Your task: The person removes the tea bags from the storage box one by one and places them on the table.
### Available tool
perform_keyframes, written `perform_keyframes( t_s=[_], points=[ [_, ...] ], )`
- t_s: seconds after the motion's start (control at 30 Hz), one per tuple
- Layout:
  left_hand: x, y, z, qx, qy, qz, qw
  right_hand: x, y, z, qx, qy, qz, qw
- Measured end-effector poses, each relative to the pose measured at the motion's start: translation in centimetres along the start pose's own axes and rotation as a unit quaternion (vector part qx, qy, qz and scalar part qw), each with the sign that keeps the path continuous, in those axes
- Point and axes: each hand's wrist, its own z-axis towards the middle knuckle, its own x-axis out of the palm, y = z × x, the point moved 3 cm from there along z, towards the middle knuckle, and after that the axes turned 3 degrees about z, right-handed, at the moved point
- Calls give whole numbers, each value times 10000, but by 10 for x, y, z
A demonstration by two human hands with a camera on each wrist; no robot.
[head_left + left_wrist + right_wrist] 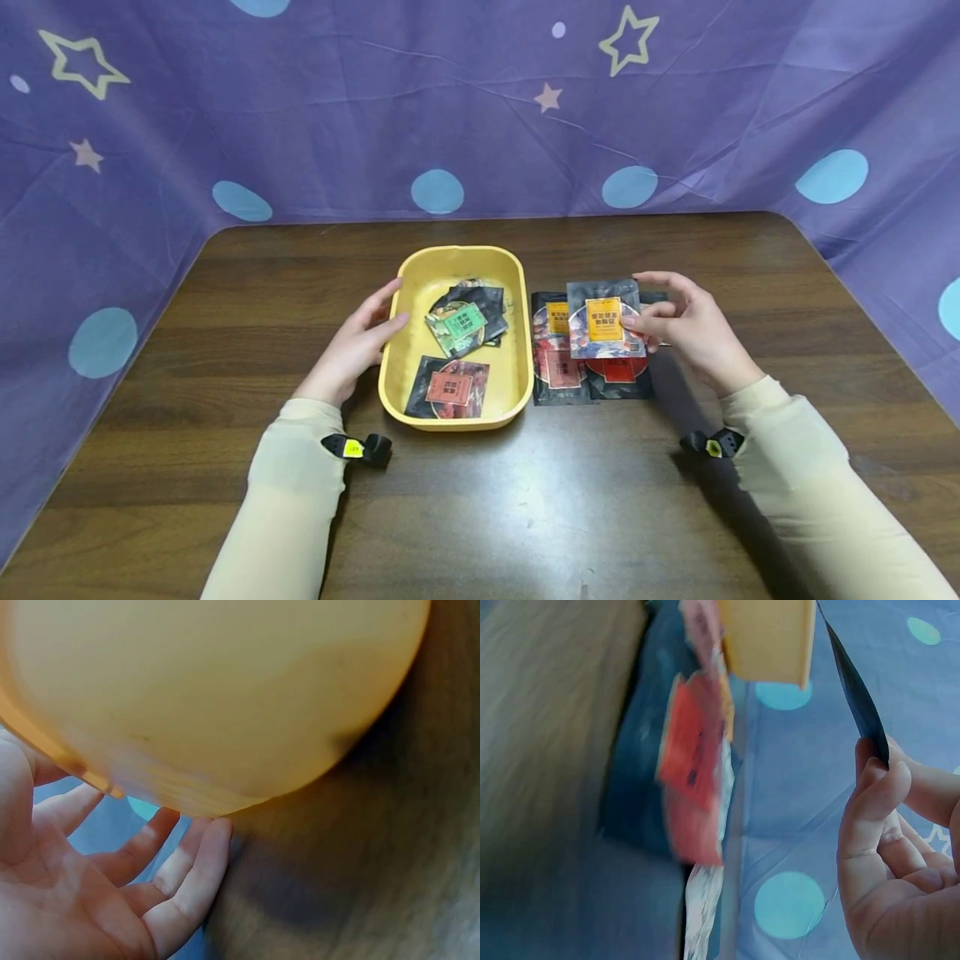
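Observation:
My right hand (693,329) pinches a dark food sachet with a yellow label (604,319) by its right edge, thumb in front. In the right wrist view the pinched sachet (859,697) is seen edge-on, raised above the sachets on the table. At the left side of a yellow plastic tub (456,422), my left hand (356,342) holds the rim, thumb over it and fingers along the outer wall (225,712). Inside the tub lie a green-labelled sachet (459,327), overlapping others, and a red-labelled sachet (448,388) nearer the front.
Right of the tub, several sachets lie in rows on the brown wooden table (600,500): a yellow-labelled one (551,312), a pink-labelled one (562,375) and a red-labelled one (621,379). One behind the right hand is mostly hidden. A purple curtain (480,108) hangs along the table's back and sides.

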Motion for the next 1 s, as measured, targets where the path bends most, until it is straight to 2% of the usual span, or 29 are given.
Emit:
perform_keyframes(
  t_s=[0.23,0.8,1.0],
  points=[
    [0,0,-1,10,-25,43,10000,-17,-13,-6,94,-32,-351,9993],
    [0,1,0,-15,-30,51,10000,-53,-47,-19,174,158,-348,9991],
    [0,0,0,-35,-41,91,9999,-64,-56,-21,512,244,-524,9970]
  ],
)
